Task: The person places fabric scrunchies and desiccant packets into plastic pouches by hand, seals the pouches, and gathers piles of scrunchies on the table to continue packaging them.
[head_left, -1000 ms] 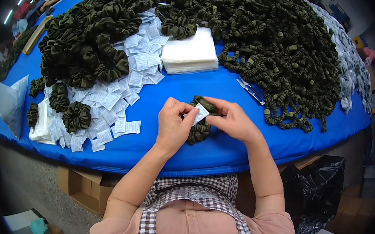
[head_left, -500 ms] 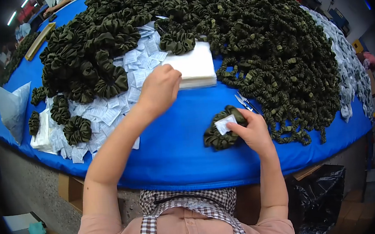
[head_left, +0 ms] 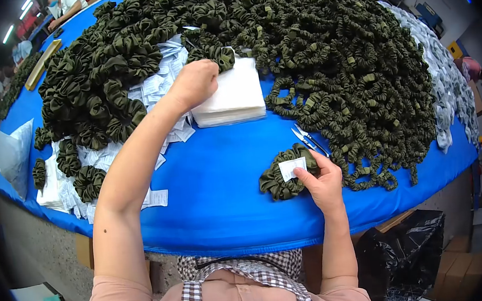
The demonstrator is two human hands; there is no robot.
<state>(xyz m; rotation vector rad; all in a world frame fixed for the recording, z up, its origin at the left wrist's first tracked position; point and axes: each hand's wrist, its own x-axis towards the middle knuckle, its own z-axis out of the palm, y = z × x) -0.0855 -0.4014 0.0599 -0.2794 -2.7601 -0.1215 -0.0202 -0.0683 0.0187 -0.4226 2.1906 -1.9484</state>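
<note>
My right hand (head_left: pixel 325 184) grips a dark green scrunchie (head_left: pixel 280 177) just above the blue table. My thumb presses a small white printed label (head_left: pixel 292 169) flat on it. My left hand (head_left: pixel 196 83) is closed, fingers curled together, at the upper left of a stack of thin white sheets or bags (head_left: pixel 235 93). What its fingertips pinch, if anything, is hidden. Touching the back of that stack, another scrunchie (head_left: pixel 218 58) lies close to my left fingers. A pair of thread snips (head_left: pixel 309 140) rests beyond my right hand.
A large heap of green scrunchies (head_left: pixel 349 72) covers the back and right. Many white labels (head_left: pixel 158 89) are strewn at left, beside a clear bag (head_left: pixel 19 155) and another white stack (head_left: pixel 51 193). A co-worker (head_left: pixel 68 6) sits at the far left. A black plastic bag (head_left: pixel 402 257) hangs below the front edge.
My view has shifted slightly. My left hand has moved up over the white stack towards the scrunchie behind it. My right hand still holds the scrunchie and label, now lying flatter to view.
</note>
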